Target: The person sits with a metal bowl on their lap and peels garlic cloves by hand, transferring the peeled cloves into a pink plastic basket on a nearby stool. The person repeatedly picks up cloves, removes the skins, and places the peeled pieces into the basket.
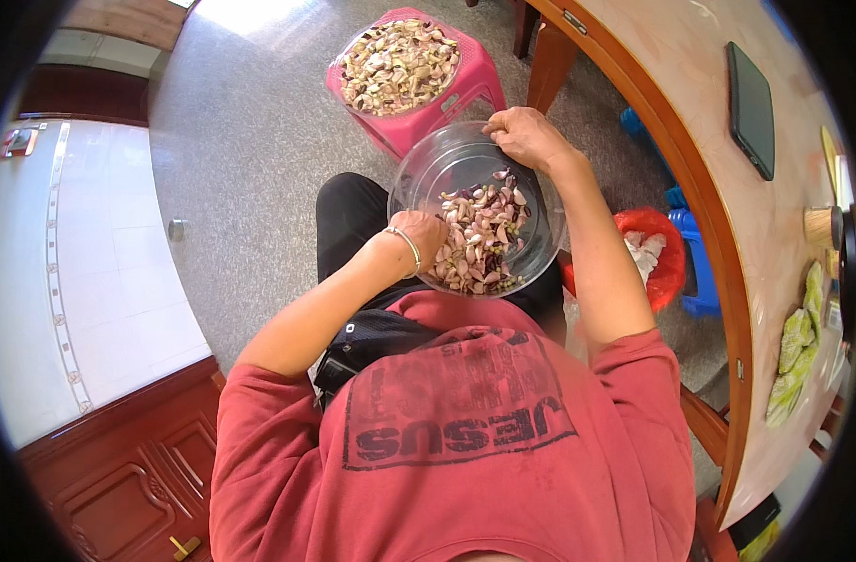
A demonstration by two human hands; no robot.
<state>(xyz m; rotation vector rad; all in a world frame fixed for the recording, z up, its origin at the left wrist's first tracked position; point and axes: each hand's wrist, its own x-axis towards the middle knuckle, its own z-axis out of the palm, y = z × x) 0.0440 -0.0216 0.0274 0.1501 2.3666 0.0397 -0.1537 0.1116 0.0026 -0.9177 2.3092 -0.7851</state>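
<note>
A clear plastic bowl (540, 242) rests over my lap, tilted so its contents gather toward the near left. Inside lie pinkish garlic cloves (474, 239) mixed with dark beans and small green round beans or peas. My right hand (530, 140) grips the far right rim. Over the left wall reaches my left hand (421, 235), its fingers down among the cloves; their tips are hidden, so what they hold does not show. A bracelet circles the left wrist. Beyond the bowl, a pink plastic stool (470, 81) bears a clear container heaped with garlic cloves and dark beans (400, 67).
To the right, a wooden-edged table (740, 232) carries a phone (751, 112) and a green-and-white cloth (797, 351). Below its edge stand a red-lined bin (663, 263) with white waste and a blue plastic container (698, 263). A wooden door (126, 492) is at the lower left.
</note>
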